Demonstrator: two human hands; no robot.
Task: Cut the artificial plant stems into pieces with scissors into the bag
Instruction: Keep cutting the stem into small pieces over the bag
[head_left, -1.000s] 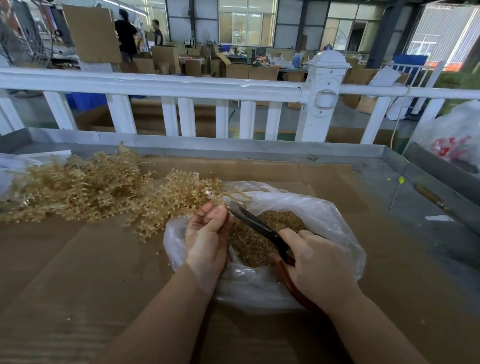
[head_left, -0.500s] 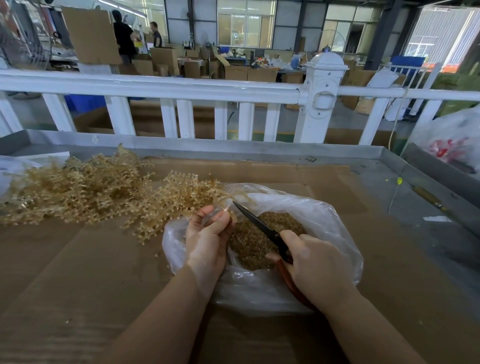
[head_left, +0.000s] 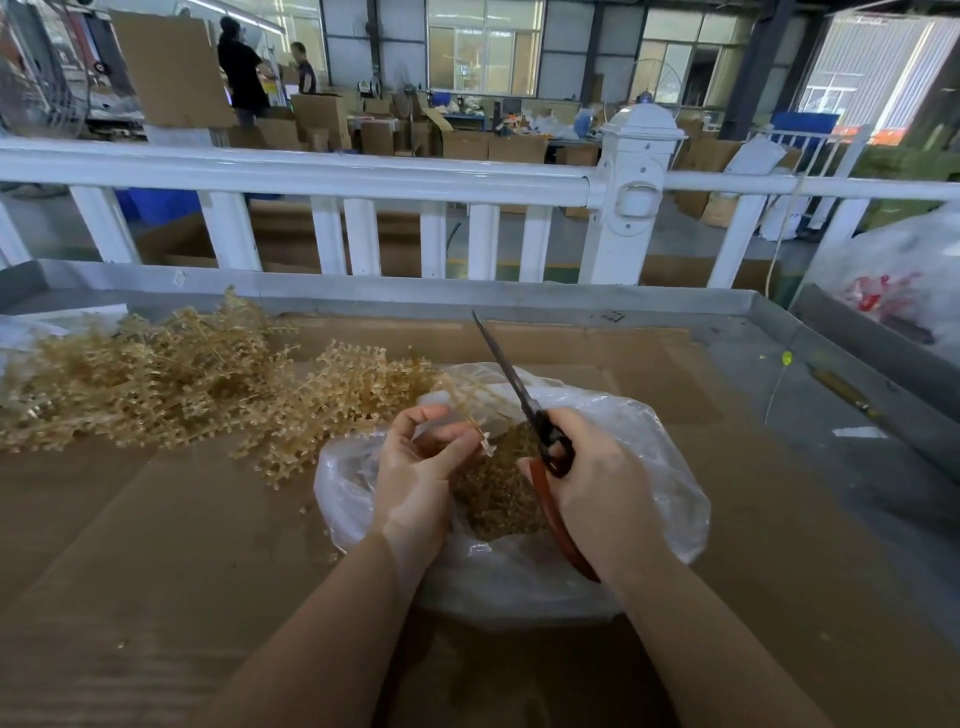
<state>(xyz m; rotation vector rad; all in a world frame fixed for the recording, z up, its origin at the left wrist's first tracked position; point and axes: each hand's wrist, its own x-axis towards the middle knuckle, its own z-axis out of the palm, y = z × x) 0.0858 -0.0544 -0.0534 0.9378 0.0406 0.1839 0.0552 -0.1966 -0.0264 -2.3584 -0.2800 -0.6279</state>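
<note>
Honestly, nearest in, the right hand grips the scissors by the handles, blades up and looking closed. The left hand pinches a thin stem over the open bag of cut pieces. Stuff looks feather-light, springy plastic, so I'd hold it close to the cut. Uncut plant stems are piled further back on the table. Can't see the right fingers inside the handle loops.
</note>
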